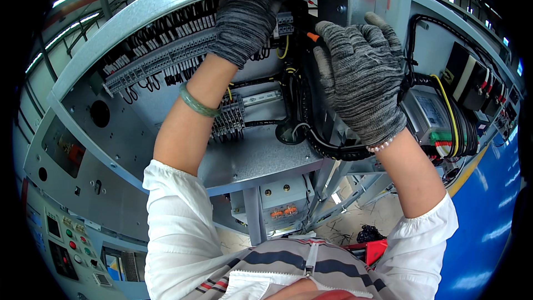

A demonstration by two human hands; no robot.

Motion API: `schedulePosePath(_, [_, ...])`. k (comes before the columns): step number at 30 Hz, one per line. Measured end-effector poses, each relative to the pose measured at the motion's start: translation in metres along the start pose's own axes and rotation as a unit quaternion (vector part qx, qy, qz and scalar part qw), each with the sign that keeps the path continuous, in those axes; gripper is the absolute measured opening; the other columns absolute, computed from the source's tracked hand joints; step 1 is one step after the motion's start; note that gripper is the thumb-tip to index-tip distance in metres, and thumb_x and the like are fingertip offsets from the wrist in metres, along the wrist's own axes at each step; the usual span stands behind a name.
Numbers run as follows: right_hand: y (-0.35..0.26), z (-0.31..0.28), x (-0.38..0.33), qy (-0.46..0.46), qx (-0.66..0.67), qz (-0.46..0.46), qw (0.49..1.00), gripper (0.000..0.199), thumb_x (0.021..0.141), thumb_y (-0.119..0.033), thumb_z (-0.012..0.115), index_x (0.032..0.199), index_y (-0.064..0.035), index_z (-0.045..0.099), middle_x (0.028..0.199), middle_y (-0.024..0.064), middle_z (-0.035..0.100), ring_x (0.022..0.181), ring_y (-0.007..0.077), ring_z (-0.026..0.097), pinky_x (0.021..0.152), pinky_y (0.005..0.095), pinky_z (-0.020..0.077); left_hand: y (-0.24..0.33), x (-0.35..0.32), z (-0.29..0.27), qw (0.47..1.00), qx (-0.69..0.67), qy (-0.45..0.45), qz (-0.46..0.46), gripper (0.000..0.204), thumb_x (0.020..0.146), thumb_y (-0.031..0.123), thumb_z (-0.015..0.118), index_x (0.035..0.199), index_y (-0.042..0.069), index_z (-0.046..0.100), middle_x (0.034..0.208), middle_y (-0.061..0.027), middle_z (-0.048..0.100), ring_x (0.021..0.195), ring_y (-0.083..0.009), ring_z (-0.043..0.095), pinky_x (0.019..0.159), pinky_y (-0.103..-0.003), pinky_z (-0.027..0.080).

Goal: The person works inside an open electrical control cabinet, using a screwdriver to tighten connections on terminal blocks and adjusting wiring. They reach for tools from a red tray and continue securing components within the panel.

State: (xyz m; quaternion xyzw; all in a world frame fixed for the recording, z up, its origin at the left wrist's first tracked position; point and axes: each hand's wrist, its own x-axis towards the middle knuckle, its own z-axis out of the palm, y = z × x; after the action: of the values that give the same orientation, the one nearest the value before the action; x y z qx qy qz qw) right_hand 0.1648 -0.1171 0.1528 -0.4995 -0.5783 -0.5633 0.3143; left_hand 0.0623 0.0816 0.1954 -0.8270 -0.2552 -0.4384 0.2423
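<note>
Left hand [244, 25] reaches forward; right hand [362, 78] faces back-up.

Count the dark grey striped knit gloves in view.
2: one dark grey striped knit glove on the left hand, by the long grey terminal strip; the other on the right hand. No others show.

You wear this fisheye camera on your head, on the left of a side-by-side pair. It looks down and forward over your striped top [280, 256] into the open cabinet [252, 161], near enough that your left hand [245, 25] and right hand [363, 80] loom large. The wide lens bows the cabinet's upper edge and reaches the blue floor [488, 225] beyond its right corner.
</note>
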Motion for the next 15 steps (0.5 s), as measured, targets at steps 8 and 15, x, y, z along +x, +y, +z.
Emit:
schedulePosePath(8, [-0.002, -0.001, -0.002, 0.01, 0.012, -0.003, 1.0, 0.026, 0.081, -0.016, 0.065, 0.106, -0.0083, 0.064, 0.08, 0.0088, 0.062, 0.082, 0.0254, 0.061, 0.1, 0.0425, 0.0384, 0.0, 0.01, -0.006, 0.996, 0.04, -0.075, 0.001, 0.033, 0.098, 0.038, 0.041, 0.126, 0.03, 0.057, 0.13, -0.0028, 0.057, 0.12, -0.0263, 0.053, 0.106, -0.056, 0.034])
schedulePosePath(15, [-0.004, -0.005, 0.001, -0.019, 0.011, 0.004, 1.0, 0.025, 0.082, -0.017, 0.064, 0.105, -0.0083, 0.065, 0.084, 0.0095, 0.063, 0.085, 0.0266, 0.061, 0.1, 0.0436, 0.0377, 0.014, 0.001, -0.025, 0.997, 0.022, 0.021, 0.066, 0.017, 0.088, 0.025, 0.057, 0.097, 0.015, 0.068, 0.088, -0.012, 0.067, 0.081, -0.0312, 0.064, 0.073, -0.046, 0.049])
